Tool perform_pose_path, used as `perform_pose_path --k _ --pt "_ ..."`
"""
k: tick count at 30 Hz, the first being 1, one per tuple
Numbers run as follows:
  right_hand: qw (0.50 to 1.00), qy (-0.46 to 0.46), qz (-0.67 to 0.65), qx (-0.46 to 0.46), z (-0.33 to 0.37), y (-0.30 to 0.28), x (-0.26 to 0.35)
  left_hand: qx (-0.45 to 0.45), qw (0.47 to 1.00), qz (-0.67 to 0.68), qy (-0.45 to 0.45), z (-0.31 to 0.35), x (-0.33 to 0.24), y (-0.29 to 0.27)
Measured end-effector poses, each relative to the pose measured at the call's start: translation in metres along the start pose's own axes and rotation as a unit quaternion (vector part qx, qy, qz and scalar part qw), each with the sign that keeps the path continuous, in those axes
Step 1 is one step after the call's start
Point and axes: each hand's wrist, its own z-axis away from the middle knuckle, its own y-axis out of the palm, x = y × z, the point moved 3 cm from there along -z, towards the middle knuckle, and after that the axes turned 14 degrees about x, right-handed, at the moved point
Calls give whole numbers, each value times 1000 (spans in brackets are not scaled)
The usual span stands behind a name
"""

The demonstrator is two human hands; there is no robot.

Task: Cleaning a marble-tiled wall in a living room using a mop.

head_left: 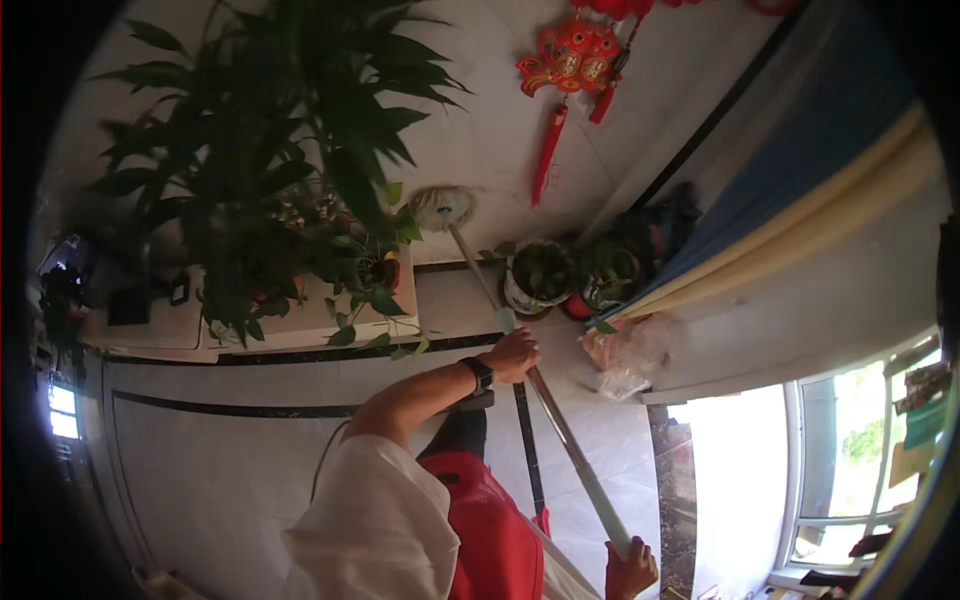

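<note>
A long-handled mop (560, 425) runs slantwise across the middle of the view. My left hand (511, 356), with a dark watch at its wrist, wraps around the middle of the pole just below a pale collar. Lower right, my right hand (631, 570) grips the pole's pale lower end. At the far end, the round, stringy mop head (442, 208) lies against the pale tiled surface, beside the leaves of the plants. A potted plant (538, 272) in a white pot stands just right of the pole.
Tall leafy plants (300, 120) fill the upper left above a pale cabinet (380, 312). A red fish ornament (572, 58) with tassels hangs at the top. To the right are a second potted plant (610, 275), a clear plastic bag (628, 358) and a blue and yellow curtain (780, 190).
</note>
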Motion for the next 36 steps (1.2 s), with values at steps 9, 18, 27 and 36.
perform_pose_path --k 9,18,27,36 --pt "986 111 -127 16 149 26 -15 -142 979 -64 129 32 -115 -116" --pt "921 224 -201 246 292 87 11 -59 941 46 330 149 -251 -102" --pt "935 139 -157 287 353 52 70 -84 926 8 368 328 -334 -91" --pt "963 54 -121 234 385 33 38 78 984 74 144 436 -216 -92"
